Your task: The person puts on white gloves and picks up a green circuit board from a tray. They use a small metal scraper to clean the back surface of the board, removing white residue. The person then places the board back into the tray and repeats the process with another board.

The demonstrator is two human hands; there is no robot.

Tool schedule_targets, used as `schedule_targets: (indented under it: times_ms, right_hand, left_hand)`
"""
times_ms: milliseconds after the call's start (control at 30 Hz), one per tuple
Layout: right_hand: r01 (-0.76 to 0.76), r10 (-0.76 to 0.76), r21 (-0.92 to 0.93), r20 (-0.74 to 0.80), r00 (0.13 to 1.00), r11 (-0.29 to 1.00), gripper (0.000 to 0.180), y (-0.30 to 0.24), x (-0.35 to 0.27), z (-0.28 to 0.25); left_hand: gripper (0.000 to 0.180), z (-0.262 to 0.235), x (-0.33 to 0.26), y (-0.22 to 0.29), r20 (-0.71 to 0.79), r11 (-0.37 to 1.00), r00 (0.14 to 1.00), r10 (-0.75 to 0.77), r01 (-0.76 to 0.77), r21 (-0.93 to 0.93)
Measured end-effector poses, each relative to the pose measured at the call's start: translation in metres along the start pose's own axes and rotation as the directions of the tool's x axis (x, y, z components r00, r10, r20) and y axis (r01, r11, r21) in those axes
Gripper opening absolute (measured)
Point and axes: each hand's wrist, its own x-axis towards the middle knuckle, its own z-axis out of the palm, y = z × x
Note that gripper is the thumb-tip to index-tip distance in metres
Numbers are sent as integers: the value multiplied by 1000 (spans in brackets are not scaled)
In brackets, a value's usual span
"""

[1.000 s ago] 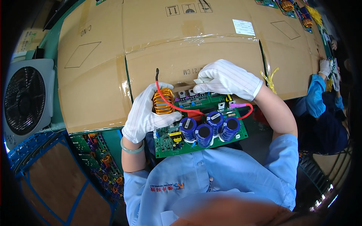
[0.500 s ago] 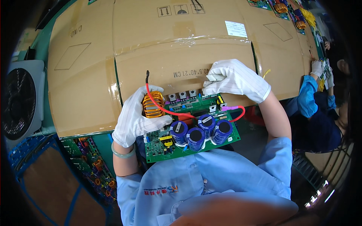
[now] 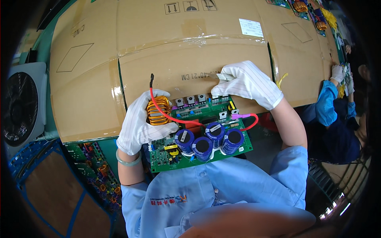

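Observation:
A green circuit board (image 3: pixel 200 112) is held tilted in front of my body, against the near edge of the cardboard. My gloved left hand (image 3: pixel 135 125) is closed around its left end, thumb over the board beside a copper-wound coil (image 3: pixel 158 111). Several blue cylindrical capacitors (image 3: pixel 202 149) stand on the near half. A red wire (image 3: pixel 168 116) rises past the coil to a black tip; a shorter red wire (image 3: pixel 254 122) loops at the right. At the far right edge of the board, my gloved right hand (image 3: pixel 250 85) pinches something small, with a thin greyish end showing.
Flattened cardboard (image 3: pixel 158 51) covers the bench. A fan (image 3: pixel 22 105) stands at the left. More populated boards (image 3: pixel 99 170) lie below the bench edge at left, and others (image 3: pixel 301 10) at the far right. A co-worker's gloved hands (image 3: pixel 339 75) work at the right.
The board and my left hand have shifted slightly left. My right fingers remain at the far edge, and a thin greyish end now shows more plainly at their tips.

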Motion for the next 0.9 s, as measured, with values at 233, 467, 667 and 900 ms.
schedule_targets:
  times_ms: [233, 467, 667, 900]
  right_hand:
    - [123, -121, 67, -45, 992, 990, 50, 6, -4, 2]
    - [204, -204, 28, -13, 979, 979, 35, 11, -16, 6]
    - [206, -207, -10, -56, 977, 978, 26, 13, -26, -3]
    - [208, -170, 145, -239, 956, 967, 18, 16, -32, -5]
  left_hand:
    - [65, 0, 0, 5, -1, 994, 999, -53, 53, -93]
    - [66, -1, 2, 6, 1, 995, 997, -80, 80, -65]
    - [66, -4, 2, 4, 23, 996, 997, -79, 80, -29]
    - [68, -4, 3, 6, 18, 990, 992, -129, 129, -50]
